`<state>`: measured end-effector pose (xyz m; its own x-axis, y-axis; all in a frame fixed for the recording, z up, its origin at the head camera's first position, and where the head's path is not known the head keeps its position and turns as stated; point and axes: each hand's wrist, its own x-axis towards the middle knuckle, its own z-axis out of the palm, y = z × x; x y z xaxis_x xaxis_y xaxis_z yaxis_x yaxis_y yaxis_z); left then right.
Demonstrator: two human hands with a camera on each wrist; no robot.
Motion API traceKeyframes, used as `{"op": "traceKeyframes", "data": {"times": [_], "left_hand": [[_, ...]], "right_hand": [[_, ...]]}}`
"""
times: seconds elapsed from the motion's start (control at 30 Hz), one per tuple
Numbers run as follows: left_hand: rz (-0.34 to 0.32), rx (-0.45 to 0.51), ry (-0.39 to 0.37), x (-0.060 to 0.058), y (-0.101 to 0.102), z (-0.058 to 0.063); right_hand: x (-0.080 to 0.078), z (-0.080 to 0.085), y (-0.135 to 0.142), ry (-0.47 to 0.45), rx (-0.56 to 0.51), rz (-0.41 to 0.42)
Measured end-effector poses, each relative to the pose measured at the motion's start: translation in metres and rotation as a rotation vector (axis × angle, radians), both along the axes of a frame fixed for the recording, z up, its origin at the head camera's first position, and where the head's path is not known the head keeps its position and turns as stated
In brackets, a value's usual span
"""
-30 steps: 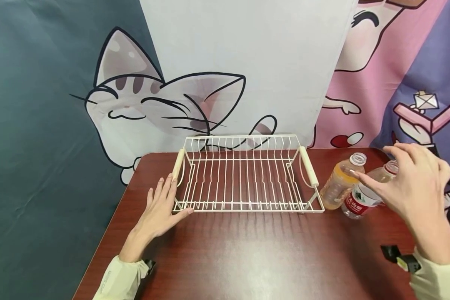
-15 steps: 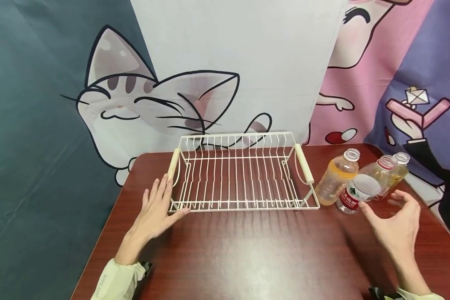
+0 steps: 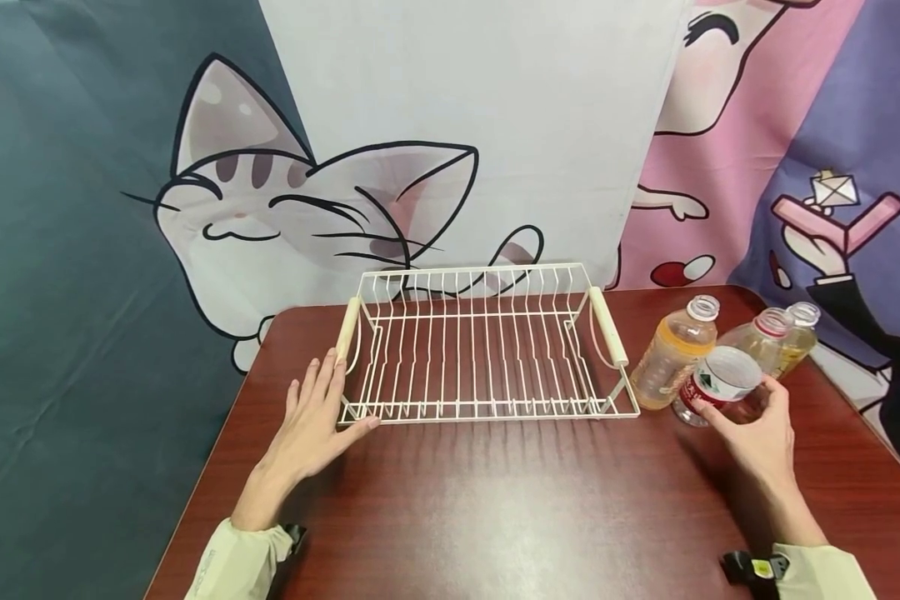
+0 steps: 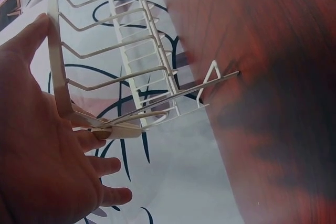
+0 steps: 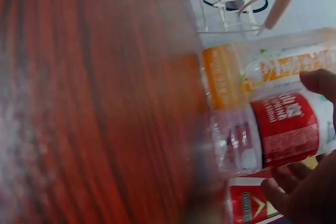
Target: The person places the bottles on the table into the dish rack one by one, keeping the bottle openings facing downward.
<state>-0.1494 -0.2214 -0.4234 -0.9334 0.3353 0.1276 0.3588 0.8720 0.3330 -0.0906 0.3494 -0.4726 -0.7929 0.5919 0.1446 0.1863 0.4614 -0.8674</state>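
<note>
A white wire dish rack with cream handles stands on the table. My left hand lies at its front left corner with straight, spread fingers. In the left wrist view the thumb touches the rack's frame and the fingers reach past its corner. On the right, my right hand grips a clear, capless plastic bottle with a red-and-white label. Its thumb lies on the near side, the fingers round the far side. An orange-labelled bottle stands close beside it, on the rack's side.
A third open bottle with yellowish colouring stands behind the gripped one. The dark red-brown table reaches back to a cartoon-printed cloth. The rack's right handle is near the orange-labelled bottle.
My right hand has come down and left from above the bottles and closed round the red-labelled bottle. The left hand keeps its place at the rack. The head view has shifted slightly.
</note>
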Motion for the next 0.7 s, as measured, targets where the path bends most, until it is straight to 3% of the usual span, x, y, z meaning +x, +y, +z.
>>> {"op": "traceKeyframes", "data": {"times": [0.23,0.43,0.6,0.7], "left_hand": [[0.001,0.002,0.007,0.000,0.000,0.000],[0.001,-0.003,0.011,0.001,0.000,0.000],[0.003,0.010,0.011,0.002,0.001,0.001],[0.006,0.012,0.011,0.002,0.001,0.001]], "right_hand": [[-0.010,-0.007,0.005,0.060,-0.055,-0.044],[-0.009,-0.004,0.008,0.115,-0.080,-0.067],[-0.002,0.015,0.009,0.178,-0.122,-0.070],[0.001,0.033,0.012,0.272,-0.137,-0.038]]}}
